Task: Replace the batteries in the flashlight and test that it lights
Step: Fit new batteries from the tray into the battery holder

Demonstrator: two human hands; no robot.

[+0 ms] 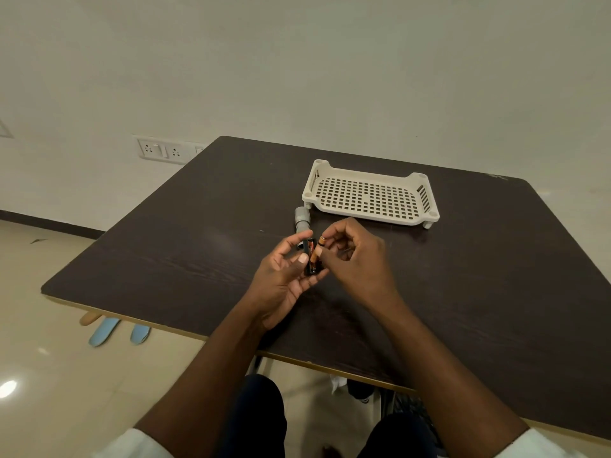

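Note:
My left hand (pixel 284 276) grips a small black battery holder (pixel 310 256) above the dark table (pixel 185 246), thumb lying across its side. An orange and black battery (pixel 316 252) stands tilted in the holder, its upper end pinched by the thumb and fingers of my right hand (pixel 355 256). The grey flashlight body (pixel 302 221) lies on the table just beyond my hands, its near end hidden behind my left fingers.
A cream perforated plastic tray (pixel 370 195) stands on the table past the flashlight, toward the back right. A wall socket panel (pixel 162 150) is on the wall to the left. Blue slippers (pixel 109 330) lie on the floor under the table's left edge.

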